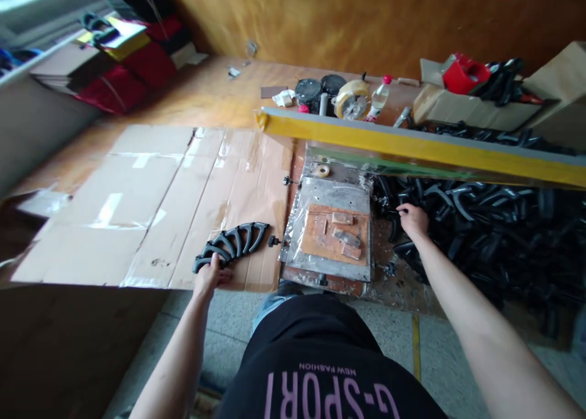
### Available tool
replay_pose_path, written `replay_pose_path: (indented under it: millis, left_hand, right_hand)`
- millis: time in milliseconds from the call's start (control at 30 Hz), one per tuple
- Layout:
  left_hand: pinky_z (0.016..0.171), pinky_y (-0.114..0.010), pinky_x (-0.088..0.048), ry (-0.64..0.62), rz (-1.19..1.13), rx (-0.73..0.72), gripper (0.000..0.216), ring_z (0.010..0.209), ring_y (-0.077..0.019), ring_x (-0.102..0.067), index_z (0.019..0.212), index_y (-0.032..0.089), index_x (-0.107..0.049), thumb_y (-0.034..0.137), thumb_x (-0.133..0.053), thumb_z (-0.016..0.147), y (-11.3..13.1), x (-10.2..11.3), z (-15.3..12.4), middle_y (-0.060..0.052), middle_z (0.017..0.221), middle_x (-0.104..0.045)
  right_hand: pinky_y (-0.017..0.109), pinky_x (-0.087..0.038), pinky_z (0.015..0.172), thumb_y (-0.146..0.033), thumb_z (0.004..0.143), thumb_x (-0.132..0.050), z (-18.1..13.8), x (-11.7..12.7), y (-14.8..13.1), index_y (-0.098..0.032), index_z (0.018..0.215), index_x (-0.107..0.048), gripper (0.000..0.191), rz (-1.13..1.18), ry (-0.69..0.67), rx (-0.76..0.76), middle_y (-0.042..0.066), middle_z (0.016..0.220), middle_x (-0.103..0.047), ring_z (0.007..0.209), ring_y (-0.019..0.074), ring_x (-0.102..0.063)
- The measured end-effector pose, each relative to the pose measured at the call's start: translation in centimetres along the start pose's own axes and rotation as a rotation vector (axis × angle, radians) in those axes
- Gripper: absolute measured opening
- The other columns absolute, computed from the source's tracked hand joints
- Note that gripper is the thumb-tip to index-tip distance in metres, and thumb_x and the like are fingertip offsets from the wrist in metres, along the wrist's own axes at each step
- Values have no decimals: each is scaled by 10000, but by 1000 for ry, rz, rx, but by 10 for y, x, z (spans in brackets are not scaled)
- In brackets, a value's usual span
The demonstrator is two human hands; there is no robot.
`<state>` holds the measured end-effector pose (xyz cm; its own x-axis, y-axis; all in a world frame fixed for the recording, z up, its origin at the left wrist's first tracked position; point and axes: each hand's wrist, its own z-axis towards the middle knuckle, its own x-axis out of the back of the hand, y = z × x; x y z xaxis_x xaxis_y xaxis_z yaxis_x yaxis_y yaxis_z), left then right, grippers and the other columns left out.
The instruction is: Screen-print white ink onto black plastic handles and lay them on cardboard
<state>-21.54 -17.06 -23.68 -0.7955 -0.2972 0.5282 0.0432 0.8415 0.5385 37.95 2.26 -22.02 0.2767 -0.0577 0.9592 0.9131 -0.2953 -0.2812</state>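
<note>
A row of several curved black plastic handles (235, 240) lies nested side by side on a flattened cardboard sheet (151, 205). My left hand (211, 276) is closed on the nearest handle at the row's left end. On the right, my right hand (414, 220) reaches into a heap of similar black handles (476, 229), its thumb and fingers pinched on one black part at the heap's left edge. The shape of that part is mostly hidden. Between my hands stands a plastic-covered metal plate (336, 193) carrying a wooden board (314, 239) with several small wooden blocks (345, 237).
A yellow-sided bar (389, 138) runs behind the plate and heap. Beyond it stand a bottle (379, 98), a tape roll (352, 101) and dark round containers (308, 92). An open carton (476, 107) is at back right; red bundles (123, 83) lie at back left.
</note>
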Motion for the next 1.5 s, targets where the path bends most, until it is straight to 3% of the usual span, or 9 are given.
replay_pose_path:
  millis: [100,200,367,567,800,967,1100,1233,1500]
  left_hand:
    - [505,-394,-534,18,38,-16,522,522,-287,-653,885,132,-654,591,-406,863,2,8,-1,-103,510,-623]
    - [585,-400,-540,115,82,-73,464,589,-278,-665,857,173,-629,584,-412,866,-7,9,-11,-92,579,-641]
    - [887,-462,-484,390,193,-222,336,1006,-315,-639,895,202,-606,511,-477,865,-18,-11,-33,-144,955,-667]
    - [1056,-393,-388,540,249,-464,317,1223,-262,-499,1129,211,-590,403,-507,890,-24,-32,-41,-123,1234,-554]
    - [874,-368,-466,483,240,-360,489,1016,-254,-594,1354,232,-525,454,-467,922,-19,-25,-31,-125,1098,-577]
    - [825,-399,-465,404,293,-214,549,1030,-301,-604,1287,289,-574,633,-415,889,-4,-18,-24,-135,1138,-574]
    - [783,-426,-470,377,309,-134,591,983,-330,-629,1193,300,-616,727,-431,827,5,-16,-21,-134,1140,-573]
    - [750,-379,-469,371,331,-128,565,947,-304,-647,1137,291,-639,722,-462,817,6,-13,-22,-119,1090,-600]
    - [702,-332,-469,321,497,-127,492,842,-269,-690,1076,326,-624,714,-445,833,10,-5,-22,-51,874,-723]
  right_hand:
    - [395,-460,760,-293,792,-565,-13,8,-3,-181,1006,-733,294,107,150,34,131,907,-655,832,265,-578]
    - [436,-469,877,-325,831,-551,-46,12,-21,-181,1198,-650,407,260,260,295,146,1076,-642,993,291,-578]
    - [421,-470,939,-231,926,-455,-105,5,-80,-234,1289,-598,390,236,98,802,100,1176,-658,1033,257,-584]
    - [409,-499,901,-152,933,-418,-113,-9,-113,-244,1218,-673,394,131,63,1010,71,1197,-674,977,248,-583]
    - [458,-493,902,-245,898,-567,-115,-1,-130,-230,1067,-743,244,84,120,1014,106,1170,-672,1031,287,-581]
    - [420,-488,905,-220,927,-541,-147,8,-205,-228,1071,-725,234,231,23,1091,89,1054,-699,958,252,-592]
    - [367,-487,860,-234,958,-497,-183,-18,-291,-205,1064,-716,245,247,-203,1149,79,976,-707,924,231,-594]
    - [326,-473,793,-337,950,-524,-208,-61,-357,-225,1076,-713,253,33,-379,1088,87,960,-704,923,229,-608]
    - [364,-471,769,-571,932,-448,-225,-96,-414,-216,1076,-671,443,-339,-535,838,129,1023,-682,923,267,-662]
